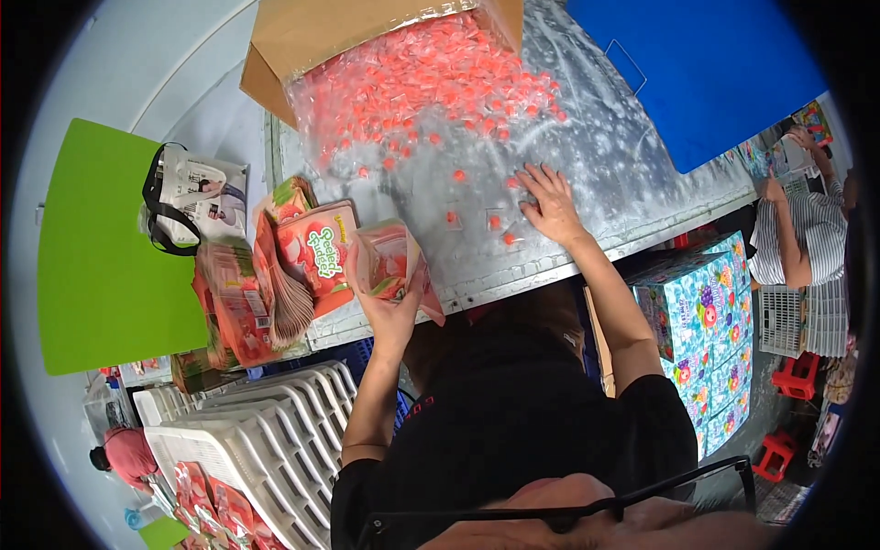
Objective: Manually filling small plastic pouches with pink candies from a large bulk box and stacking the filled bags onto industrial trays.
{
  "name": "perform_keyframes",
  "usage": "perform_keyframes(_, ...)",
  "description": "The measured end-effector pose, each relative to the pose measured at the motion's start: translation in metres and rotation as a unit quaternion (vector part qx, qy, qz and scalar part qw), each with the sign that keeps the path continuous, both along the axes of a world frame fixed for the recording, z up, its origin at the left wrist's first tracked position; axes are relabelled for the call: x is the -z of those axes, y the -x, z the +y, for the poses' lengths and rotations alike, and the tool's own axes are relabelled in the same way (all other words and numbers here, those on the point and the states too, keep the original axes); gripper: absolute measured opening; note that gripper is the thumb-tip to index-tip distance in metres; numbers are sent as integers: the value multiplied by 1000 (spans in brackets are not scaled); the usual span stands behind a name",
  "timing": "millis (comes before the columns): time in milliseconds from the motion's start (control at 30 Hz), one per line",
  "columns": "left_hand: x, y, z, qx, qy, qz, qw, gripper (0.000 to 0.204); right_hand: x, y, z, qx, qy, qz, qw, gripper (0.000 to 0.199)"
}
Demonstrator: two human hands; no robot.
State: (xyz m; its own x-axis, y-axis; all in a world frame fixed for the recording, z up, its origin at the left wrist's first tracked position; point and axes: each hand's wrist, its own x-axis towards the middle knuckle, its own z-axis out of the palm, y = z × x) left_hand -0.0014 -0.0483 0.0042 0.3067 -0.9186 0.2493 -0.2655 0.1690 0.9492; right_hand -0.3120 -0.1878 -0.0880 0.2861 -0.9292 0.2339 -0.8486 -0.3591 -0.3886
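Note:
My left hand point(396, 307) holds an open pink and green pouch point(390, 261) at the near edge of the metal table point(632, 174). My right hand point(550, 202) lies flat on the table with its fingers spread over a few loose, clear-wrapped red candies point(500, 223). A big heap of the same wrapped candies point(426, 82) spills from a tipped cardboard box point(302, 37) toward my right hand. A stack of empty pink pouches point(302, 261) stands just left of my left hand.
A bag with black handles point(192, 197) sits on a green surface point(101, 247) at left. White plastic crates point(266, 440) stand below the table. Colourful printed cartons point(710, 321) are stacked at right, where another person in a striped shirt point(807, 238) works. A blue sheet point(706, 64) lies far right.

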Motion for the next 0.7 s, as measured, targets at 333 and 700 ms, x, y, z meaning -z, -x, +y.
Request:
perform_keyframes(333, 13, -8, -7, 5, -6, -19, 1000, 95, -20, -15, 20, -1, -9, -3, 1000, 57)
perform_keyframes(700, -20, 20, -23, 37, 96, -210, 972, 95, 2, -39, 36, -90, 142, -73, 983, 23)
